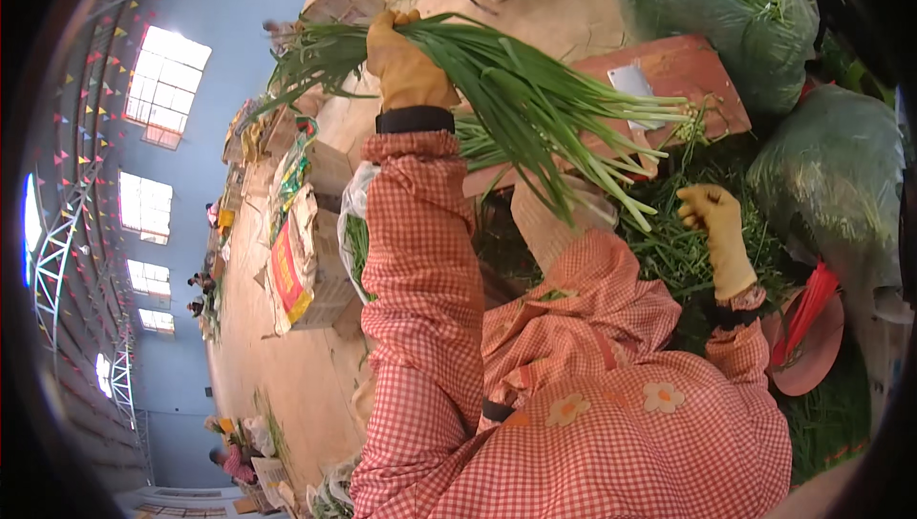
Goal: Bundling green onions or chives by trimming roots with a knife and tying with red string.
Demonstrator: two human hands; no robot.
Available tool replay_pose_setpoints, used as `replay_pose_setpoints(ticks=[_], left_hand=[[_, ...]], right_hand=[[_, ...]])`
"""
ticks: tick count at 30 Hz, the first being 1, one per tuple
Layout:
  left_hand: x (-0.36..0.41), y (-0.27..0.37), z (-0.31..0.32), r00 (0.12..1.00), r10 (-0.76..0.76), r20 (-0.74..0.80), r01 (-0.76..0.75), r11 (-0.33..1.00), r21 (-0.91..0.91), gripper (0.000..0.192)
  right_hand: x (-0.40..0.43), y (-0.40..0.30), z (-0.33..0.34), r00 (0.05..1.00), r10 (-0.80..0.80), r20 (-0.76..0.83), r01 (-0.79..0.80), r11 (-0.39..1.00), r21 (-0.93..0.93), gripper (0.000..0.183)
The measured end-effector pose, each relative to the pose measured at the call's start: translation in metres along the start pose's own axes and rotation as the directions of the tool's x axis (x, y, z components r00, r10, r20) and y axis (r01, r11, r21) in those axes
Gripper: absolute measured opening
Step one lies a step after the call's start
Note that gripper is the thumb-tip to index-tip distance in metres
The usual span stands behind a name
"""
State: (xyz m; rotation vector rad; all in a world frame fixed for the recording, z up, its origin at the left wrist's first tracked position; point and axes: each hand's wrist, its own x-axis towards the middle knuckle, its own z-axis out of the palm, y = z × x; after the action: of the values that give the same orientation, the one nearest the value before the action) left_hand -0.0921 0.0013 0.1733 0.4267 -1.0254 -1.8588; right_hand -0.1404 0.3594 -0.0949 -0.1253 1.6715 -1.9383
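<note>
My left hand, in a yellow-orange glove, grips a bunch of long flat-leaved green stalks around its leafy part. The pale stem ends fan out to the right above a reddish board. On that board lies a cleaver, its blade partly hidden behind the stems. More green stalks lie under the held bunch. My right hand, also gloved, hovers over loose leaf trimmings with its fingers curled in and nothing visible in them.
Plastic bags full of greens and trimmings stand at the right. Red plastic ties lie over a pink round object. Cartons and a printed sack stand at the left. Other people sit farther off.
</note>
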Motion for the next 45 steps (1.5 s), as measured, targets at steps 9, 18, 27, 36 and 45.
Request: replay_pose_setpoints(ticks=[9,18,27,36,45], left_hand=[[0.012,0.001,-0.006,0.991,0.012,-0.132,0.013,0.983,0.184,0.024],[0.0,0.002,-0.02,0.954,0.248,0.171,-0.301,0.759,0.578,0.022],[0.0,0.007,-0.053,0.765,0.117,0.633,-0.591,-0.26,0.763,0.031],[0.061,0.006,-0.102,0.789,0.136,0.599,-0.551,-0.273,0.789,0.032],[-0.008,0.006,-0.054,0.795,0.14,0.591,-0.602,0.057,0.796,0.033]], right_hand=[[-0.085,-0.092,0.059,0.62,-0.769,0.16,0.769,0.553,-0.32,0.029],[-0.024,-0.051,0.127,0.611,-0.657,0.441,0.612,0.038,-0.79,0.035],[0.013,-0.033,0.095,0.491,-0.794,0.359,0.711,0.127,-0.691,0.014],[0.009,0.015,0.046,0.936,-0.338,0.097,0.335,0.769,-0.544,0.023],[0.022,0.031,0.051,0.856,0.145,0.496,-0.205,0.976,0.068,0.032]])
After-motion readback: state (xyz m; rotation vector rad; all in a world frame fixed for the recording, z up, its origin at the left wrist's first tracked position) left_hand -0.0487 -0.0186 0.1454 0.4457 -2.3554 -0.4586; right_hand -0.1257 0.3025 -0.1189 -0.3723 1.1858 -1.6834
